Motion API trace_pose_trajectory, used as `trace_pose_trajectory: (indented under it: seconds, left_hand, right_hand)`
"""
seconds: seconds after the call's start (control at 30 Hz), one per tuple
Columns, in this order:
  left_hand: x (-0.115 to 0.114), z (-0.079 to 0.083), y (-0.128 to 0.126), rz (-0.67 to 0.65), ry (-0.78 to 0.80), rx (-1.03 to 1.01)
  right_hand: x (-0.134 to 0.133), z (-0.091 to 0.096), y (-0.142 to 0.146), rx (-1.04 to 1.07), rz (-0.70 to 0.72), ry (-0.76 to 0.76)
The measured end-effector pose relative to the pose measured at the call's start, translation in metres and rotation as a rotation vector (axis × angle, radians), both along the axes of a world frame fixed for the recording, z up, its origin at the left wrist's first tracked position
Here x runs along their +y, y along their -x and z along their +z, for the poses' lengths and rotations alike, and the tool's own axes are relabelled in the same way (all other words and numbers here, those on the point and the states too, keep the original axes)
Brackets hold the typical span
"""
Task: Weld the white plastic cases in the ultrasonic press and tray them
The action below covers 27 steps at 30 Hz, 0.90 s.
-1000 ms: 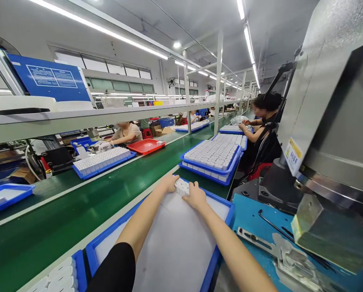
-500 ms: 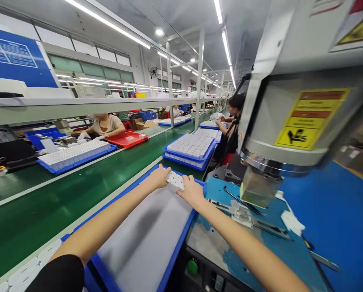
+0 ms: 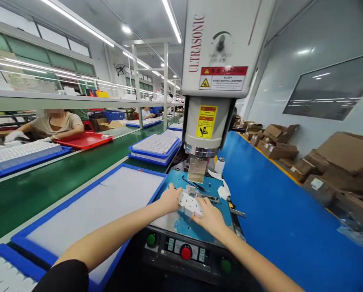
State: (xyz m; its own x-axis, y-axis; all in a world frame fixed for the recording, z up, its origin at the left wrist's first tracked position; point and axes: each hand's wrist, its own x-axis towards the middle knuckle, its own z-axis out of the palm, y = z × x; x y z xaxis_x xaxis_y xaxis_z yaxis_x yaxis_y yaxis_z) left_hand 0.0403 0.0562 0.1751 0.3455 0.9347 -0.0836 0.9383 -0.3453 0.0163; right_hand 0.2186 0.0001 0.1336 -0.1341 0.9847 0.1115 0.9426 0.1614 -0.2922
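A: Hands?
B: Left hand [image 3: 170, 199] and right hand [image 3: 210, 215] both curled, gripping opposite ends of a cluster of white plastic pieces [image 3: 190, 205] between them. Exact thumb placement too small to tell.
A: Where's the cluster?
B: Over the teal work plate [image 3: 178, 178] of the ultrasonic press [image 3: 221, 48], lower than the horn [image 3: 196, 170] and on the wearer's side of it. Contact with the plate: can't tell.
A: Against half a second ago?
B: Cluster was at the far part of the blue-rimmed tray [image 3: 20, 238] then; now carried rightward, clear of it. View has swung right too; red button [image 3: 186, 252] now shows.
A: Arms?
B: Left forearm slants across the tray, reaching forward and right. Right forearm angles in from lower right. Hands close together, backs uppermost.
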Motion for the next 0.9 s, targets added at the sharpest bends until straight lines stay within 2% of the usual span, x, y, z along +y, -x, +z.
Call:
trace_pose_trajectory:
  seconds: [0.2, 0.3, 0.4, 0.53, 0.7, 0.8, 0.9]
  left_hand:
    - [-0.015, -0.016, -0.07, -0.065, 0.109, -0.001]
    - [-0.018, -0.024, -0.09, -0.065, 0.127, -0.004]
    - [-0.017, -0.032, -0.097, -0.055, 0.131, -0.016]
    - [-0.015, -0.038, -0.091, -0.032, 0.135, -0.051]
    - [-0.023, -0.051, -0.066, -0.025, 0.166, -0.132]
    - [-0.03, -0.07, -0.044, -0.007, 0.133, -0.386]
    - [-0.028, -0.093, -0.02, 0.111, 0.028, -0.656]
  right_hand:
    - [-0.026, -0.017, -0.072, 0.014, -0.047, 0.078]
    - [-0.031, -0.027, -0.093, 0.03, -0.034, 0.083]
    - [-0.032, -0.037, -0.101, 0.068, -0.036, 0.076]
    - [-0.034, -0.04, -0.103, 0.139, -0.08, 0.093]
    - [-0.043, -0.027, -0.129, 0.329, -0.031, 0.062]
    - [-0.046, -0.026, -0.149, 0.401, 0.056, 0.001]
    - [-0.044, -0.033, -0.159, 0.415, 0.156, -0.021]
